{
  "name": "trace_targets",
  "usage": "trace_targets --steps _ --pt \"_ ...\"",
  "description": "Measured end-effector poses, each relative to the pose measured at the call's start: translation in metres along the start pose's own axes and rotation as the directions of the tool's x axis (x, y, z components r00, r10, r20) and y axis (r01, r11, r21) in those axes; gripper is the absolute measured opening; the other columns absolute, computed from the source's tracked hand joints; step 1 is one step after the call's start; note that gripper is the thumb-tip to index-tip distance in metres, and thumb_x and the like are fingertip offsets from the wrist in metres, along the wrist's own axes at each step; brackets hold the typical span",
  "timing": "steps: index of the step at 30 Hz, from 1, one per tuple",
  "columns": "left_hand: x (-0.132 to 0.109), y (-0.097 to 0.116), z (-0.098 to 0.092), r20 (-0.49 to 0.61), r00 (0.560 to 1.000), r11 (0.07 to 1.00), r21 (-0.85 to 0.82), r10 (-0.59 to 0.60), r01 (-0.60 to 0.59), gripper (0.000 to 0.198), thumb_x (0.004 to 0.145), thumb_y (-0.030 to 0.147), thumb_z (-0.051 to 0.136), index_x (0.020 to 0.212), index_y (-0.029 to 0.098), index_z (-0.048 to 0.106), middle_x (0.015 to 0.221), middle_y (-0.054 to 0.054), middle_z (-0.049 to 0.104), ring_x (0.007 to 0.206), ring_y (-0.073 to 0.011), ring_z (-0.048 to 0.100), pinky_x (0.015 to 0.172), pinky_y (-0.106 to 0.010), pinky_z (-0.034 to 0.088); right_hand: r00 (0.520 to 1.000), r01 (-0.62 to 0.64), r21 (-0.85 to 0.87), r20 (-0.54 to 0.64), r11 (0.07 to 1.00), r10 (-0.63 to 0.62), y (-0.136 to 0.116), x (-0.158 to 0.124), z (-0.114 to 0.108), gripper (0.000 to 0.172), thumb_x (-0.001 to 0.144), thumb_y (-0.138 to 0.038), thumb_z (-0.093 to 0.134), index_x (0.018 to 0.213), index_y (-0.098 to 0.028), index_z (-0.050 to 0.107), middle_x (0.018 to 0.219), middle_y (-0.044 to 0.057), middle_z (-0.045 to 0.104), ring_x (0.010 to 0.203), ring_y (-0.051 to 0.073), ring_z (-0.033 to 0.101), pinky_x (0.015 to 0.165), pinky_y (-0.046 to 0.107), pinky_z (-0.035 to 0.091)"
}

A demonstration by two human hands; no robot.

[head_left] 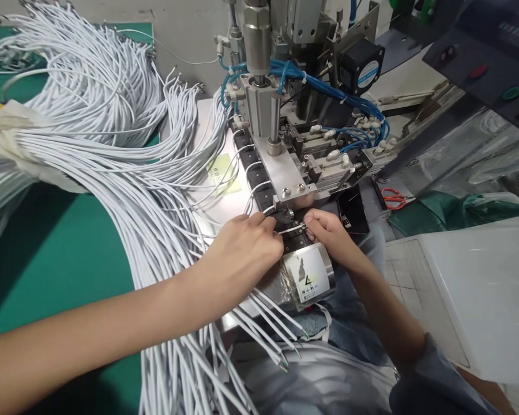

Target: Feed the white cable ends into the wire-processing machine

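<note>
A white cable [292,229] stretches between my two hands across the black fixture track [262,193] of a bench machine. My left hand [253,248] is closed on this cable, its back turned up and its fingertips mostly hidden. With thumb and forefinger, my right hand [328,230] pinches the cable's end, where small metal parts show. Just above both hands is the machine's metal plate [281,173]. Several other white cables lie side by side in the track farther back. Below my hands, a white warning label [309,274] covers the rounded metal front.
A large bundle of white cables [112,155] spreads over the green mat [60,248] and hangs over the front edge. Blue air hoses [328,92] run along the machine. To the right are red-handled scissors [393,199], a white surface [484,288] and a button panel [488,75].
</note>
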State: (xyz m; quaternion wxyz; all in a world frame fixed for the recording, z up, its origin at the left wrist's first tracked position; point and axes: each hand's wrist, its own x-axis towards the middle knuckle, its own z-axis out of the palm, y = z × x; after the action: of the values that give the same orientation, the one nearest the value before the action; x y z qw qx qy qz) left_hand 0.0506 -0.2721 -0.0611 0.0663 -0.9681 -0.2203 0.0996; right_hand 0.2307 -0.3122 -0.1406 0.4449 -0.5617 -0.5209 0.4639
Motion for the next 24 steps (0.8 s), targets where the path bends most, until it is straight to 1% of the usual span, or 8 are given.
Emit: trace_targets --steps 3,6,8,10,13,17,22,24 --pt "0.000 -0.001 0.001 -0.022 1.000 1.000 -0.005 -0.006 0.006 0.009 0.073 0.007 0.062 0.068 0.014 0.061 0.069 -0.006 0.058 0.068 -0.0207 0.054 0.055 -0.029 0.040 1.000 0.014 -0.053 -0.009 0.998 -0.015 -0.001 -0.001 -0.001 0.025 0.086 -0.029 0.042 0.063 -0.020 0.040 0.056 -0.006 0.039 0.053 0.009 0.036 0.053 0.023 0.030" --pt "0.002 -0.002 0.003 -0.044 0.999 1.000 -0.025 -0.014 0.013 0.007 0.074 0.011 0.064 0.068 0.014 0.062 0.070 -0.006 0.059 0.069 -0.0202 0.054 0.056 -0.029 0.039 0.996 0.002 -0.108 -0.092 0.994 -0.012 0.002 -0.002 -0.003 0.025 0.085 -0.029 0.042 0.062 -0.020 0.038 0.056 -0.006 0.038 0.052 0.009 0.035 0.053 0.024 0.029" --pt "0.002 -0.002 0.003 -0.049 0.999 0.999 -0.034 -0.015 0.013 0.006 0.074 0.013 0.064 0.068 0.014 0.063 0.070 -0.006 0.059 0.069 -0.0201 0.055 0.056 -0.029 0.039 0.986 -0.017 -0.096 -0.167 0.995 0.000 0.004 -0.002 -0.003 0.026 0.085 -0.029 0.042 0.062 -0.021 0.037 0.055 -0.006 0.037 0.051 0.009 0.035 0.051 0.024 0.028" --pt "0.002 -0.002 0.002 -0.055 0.998 0.999 -0.036 -0.008 0.006 0.006 0.075 0.014 0.064 0.069 0.014 0.063 0.070 -0.006 0.059 0.068 -0.0199 0.054 0.056 -0.029 0.039 0.981 -0.024 -0.035 -0.193 0.999 0.017 0.005 -0.002 -0.003 0.025 0.085 -0.030 0.041 0.063 -0.021 0.038 0.055 -0.006 0.038 0.050 0.009 0.036 0.050 0.023 0.029" --pt "0.002 -0.002 0.002 -0.049 0.999 0.999 -0.033 0.001 -0.002 0.004 0.074 0.012 0.064 0.070 0.014 0.064 0.070 -0.005 0.059 0.067 -0.0197 0.054 0.055 -0.029 0.039 0.991 -0.048 0.047 -0.122 0.998 0.054 0.003 -0.001 -0.001 0.024 0.086 -0.033 0.042 0.065 -0.020 0.042 0.056 -0.006 0.040 0.051 0.009 0.038 0.050 0.022 0.030" --pt "0.001 -0.003 0.004 -0.054 0.999 0.999 -0.035 0.004 -0.006 0.007 0.073 0.009 0.063 0.068 0.014 0.063 0.069 -0.005 0.059 0.067 -0.0190 0.054 0.054 -0.028 0.039 0.998 -0.062 0.107 -0.014 0.992 0.064 0.003 -0.001 0.003 0.029 0.085 -0.037 0.046 0.062 -0.020 0.038 0.054 -0.007 0.033 0.048 0.007 0.030 0.047 0.022 0.026" --pt "0.001 -0.003 0.004 -0.059 0.998 0.998 -0.060 -0.004 0.000 0.008 0.074 0.009 0.061 0.069 0.015 0.063 0.069 -0.005 0.060 0.067 -0.0187 0.055 0.055 -0.028 0.040 0.999 -0.041 0.135 -0.012 0.990 0.043 0.013 0.002 0.005 0.032 0.083 -0.043 0.048 0.062 -0.021 0.037 0.055 -0.007 0.029 0.048 0.007 0.027 0.044 0.021 0.022" --pt "0.001 -0.003 0.003 -0.057 0.998 0.998 -0.063 -0.011 0.008 0.008 0.074 0.008 0.061 0.070 0.015 0.063 0.069 -0.005 0.060 0.067 -0.0183 0.055 0.055 -0.028 0.041 0.998 -0.042 0.135 -0.039 0.990 0.048 0.017 0.003 0.004 0.032 0.082 -0.044 0.049 0.062 -0.021 0.038 0.054 -0.007 0.029 0.047 0.007 0.026 0.043 0.021 0.021"
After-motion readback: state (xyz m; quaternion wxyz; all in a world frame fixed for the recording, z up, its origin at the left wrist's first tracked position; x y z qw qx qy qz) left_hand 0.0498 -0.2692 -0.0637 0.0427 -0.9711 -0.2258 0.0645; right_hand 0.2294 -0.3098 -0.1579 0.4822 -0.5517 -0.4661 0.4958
